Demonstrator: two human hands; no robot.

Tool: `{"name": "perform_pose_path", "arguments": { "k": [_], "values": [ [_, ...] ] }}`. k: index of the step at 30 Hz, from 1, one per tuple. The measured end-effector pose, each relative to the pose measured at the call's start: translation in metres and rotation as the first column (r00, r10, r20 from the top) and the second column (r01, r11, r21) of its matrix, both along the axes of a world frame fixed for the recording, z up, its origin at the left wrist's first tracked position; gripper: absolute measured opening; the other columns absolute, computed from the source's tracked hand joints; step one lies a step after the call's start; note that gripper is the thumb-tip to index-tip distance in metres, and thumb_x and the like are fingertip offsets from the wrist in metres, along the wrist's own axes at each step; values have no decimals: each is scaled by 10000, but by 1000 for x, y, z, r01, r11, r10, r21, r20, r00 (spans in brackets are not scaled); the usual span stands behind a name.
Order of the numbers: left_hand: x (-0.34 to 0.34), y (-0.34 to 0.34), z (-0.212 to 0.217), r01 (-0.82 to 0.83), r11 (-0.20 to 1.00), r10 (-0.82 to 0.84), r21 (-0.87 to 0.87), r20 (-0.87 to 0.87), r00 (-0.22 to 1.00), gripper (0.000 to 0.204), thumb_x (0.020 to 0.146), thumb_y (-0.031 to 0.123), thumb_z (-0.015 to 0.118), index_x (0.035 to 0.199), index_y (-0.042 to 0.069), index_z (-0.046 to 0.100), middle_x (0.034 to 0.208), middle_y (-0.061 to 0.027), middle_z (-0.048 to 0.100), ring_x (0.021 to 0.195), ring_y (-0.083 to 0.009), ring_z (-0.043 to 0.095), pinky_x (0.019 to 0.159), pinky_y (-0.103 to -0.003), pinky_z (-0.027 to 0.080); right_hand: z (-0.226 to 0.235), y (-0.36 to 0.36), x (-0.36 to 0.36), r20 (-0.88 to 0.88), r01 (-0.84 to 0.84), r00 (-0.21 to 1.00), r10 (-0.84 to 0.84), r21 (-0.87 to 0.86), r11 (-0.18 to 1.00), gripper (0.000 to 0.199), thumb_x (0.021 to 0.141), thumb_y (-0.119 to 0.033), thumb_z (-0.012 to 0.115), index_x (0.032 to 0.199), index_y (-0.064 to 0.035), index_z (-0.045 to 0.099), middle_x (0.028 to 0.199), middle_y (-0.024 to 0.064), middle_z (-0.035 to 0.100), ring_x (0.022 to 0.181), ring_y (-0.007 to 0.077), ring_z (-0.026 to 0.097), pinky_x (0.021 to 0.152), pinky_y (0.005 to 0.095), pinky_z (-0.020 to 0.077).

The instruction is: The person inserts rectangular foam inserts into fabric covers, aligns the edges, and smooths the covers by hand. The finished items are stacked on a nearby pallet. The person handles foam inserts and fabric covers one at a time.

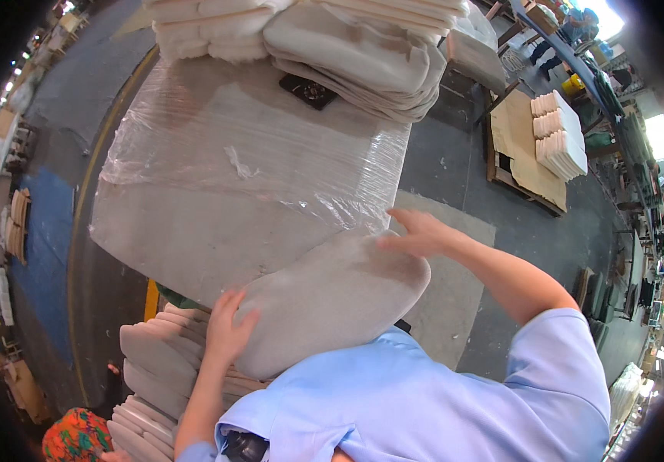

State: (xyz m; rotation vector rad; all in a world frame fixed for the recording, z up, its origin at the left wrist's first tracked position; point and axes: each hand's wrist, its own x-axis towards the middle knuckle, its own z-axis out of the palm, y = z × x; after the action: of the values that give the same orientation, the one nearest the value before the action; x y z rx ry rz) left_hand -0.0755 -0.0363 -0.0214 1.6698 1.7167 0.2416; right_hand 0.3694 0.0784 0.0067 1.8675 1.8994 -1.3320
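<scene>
A light grey, fabric-covered pad (pixel 332 296), rounded like a cushion, lies tilted at the near edge of the work table, close against my body. My left hand (pixel 228 327) is at its left end, with fingers spread and the thumb over the edge. At the far right corner, my right hand (pixel 420 233) is stretched out, fingers apart, with the thumb side on or just over the pad. Neither hand wraps round it. The table top (pixel 193 231) is grey and partly covered by clear plastic film (pixel 255 162).
Stacks of pale pads (pixel 355 54) stand at the table's far end, beside a small black flat object (pixel 308 91). More stacked pads (pixel 159 358) are at my left, near a person in a patterned orange garment (pixel 78 435). A low cardboard-topped platform (pixel 517 154) bears white stacks at the right.
</scene>
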Motion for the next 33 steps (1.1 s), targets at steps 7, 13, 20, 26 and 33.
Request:
{"name": "perform_pose_path", "arguments": {
  "k": [7,13,20,26,33],
  "values": [
    [16,-57,13,-352,839,340,-415,-106,934,1164,802,516,827,1616,-57,223,1470,-392,467,1384,-480,480,1136,-471,423,-3,-48,-17,132,69,990,-44,-190,979,1384,677,-727,853,1556,151,243,1313,395,584,1280,457,604,1108,447,482],
    [19,-40,-14,-412,809,359,-419,-203,911,1189,799,571,809,1583,-114,236,1451,-371,507,1355,-455,527,1125,-468,425,-28,-27,-29,278,195,952,-128,-230,953,1162,683,-718,856,1311,180,469,1154,339,684,1096,428,707,946,456,574],
    [13,-12,-39,-476,748,329,-462,-365,871,927,921,602,682,1433,-130,433,1289,-364,632,1241,-501,601,1055,-505,464,-70,-5,-27,268,220,951,-152,-245,944,957,850,-708,719,1265,140,564,1141,321,698,1065,434,710,946,463,561],
    [-6,4,-74,-435,745,271,-506,-367,890,673,1057,559,472,1246,-67,628,1190,-327,686,1160,-507,631,994,-528,484,-84,11,-26,202,277,953,-225,-289,916,757,996,-606,574,1116,130,700,1095,331,716,1082,418,705,951,471,534],
    [-20,-5,-94,-401,795,331,-455,-230,915,654,1096,514,395,1276,-56,661,1200,-320,689,1170,-488,630,1002,-515,481,-107,2,-16,117,387,922,-369,-262,884,674,1030,-547,505,1154,72,740,1154,285,727,1103,430,691,984,473,514]
  ]
}}
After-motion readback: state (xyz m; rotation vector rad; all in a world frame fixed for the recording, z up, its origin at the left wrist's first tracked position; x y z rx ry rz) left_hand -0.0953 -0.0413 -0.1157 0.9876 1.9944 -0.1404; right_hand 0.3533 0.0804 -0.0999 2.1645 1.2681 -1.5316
